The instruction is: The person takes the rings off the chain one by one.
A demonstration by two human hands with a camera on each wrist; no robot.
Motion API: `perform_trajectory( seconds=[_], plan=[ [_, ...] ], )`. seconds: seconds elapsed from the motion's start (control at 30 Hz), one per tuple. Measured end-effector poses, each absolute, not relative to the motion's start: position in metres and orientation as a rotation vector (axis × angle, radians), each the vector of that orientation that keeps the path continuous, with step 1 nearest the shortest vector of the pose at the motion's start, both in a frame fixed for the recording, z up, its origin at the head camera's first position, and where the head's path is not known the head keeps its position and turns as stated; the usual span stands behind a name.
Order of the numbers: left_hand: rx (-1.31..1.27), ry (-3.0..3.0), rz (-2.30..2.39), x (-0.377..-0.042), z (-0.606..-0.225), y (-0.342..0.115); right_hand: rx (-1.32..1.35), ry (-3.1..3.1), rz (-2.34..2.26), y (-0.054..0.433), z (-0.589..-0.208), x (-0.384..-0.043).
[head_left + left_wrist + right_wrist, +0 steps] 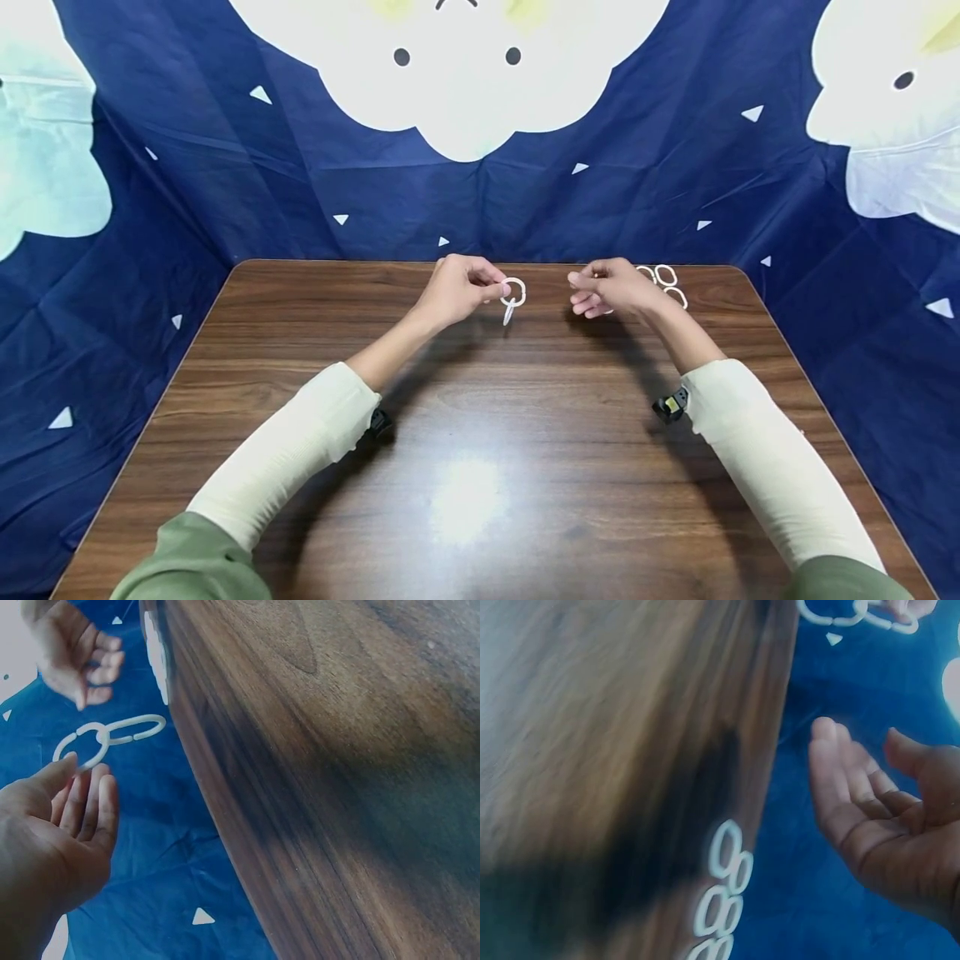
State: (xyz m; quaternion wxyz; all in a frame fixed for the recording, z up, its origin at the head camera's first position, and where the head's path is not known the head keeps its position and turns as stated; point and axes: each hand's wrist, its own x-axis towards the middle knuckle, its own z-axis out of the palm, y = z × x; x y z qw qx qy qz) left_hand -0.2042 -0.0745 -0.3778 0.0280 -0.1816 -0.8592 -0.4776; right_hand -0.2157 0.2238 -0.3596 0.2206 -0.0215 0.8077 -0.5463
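My left hand [456,290] pinches a white plastic chain link [523,293] between thumb and fingers, above the far part of the table. A second white link [139,718] is hooked through it and dangles below in the head view. To the right, my right hand [617,286] is raised with fingers relaxed and apart, holding nothing. In the right wrist view its palm faces the camera. Loose white links [711,851] lie on the table under and beside this hand, which partly hides them in the head view.
The brown wood-grain table [480,392] has a rounded far edge near both hands. Behind it and at its sides hangs a dark blue cloth [480,208] with white figures. Small black wrist cameras [671,405] sit below the sleeves.
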Motion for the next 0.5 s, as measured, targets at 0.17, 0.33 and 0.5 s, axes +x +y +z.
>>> perform_trajectory(
  seconds=[0.17,0.33,0.5],
  plan=[
    [-0.569,-2.651,-1.477,-0.206,-0.378,-0.074,-0.236,2.344,-1.489,0.204,-0.347,-0.22],
    [-0.568,-2.652,-1.463,-0.205,-0.376,-0.073,-0.397,2.418,-1.45,0.188,-0.337,-0.219],
    [-0.568,-2.662,-1.468,-0.204,-0.376,-0.074,-0.469,2.454,-1.425,0.175,-0.335,-0.219]
  ],
)
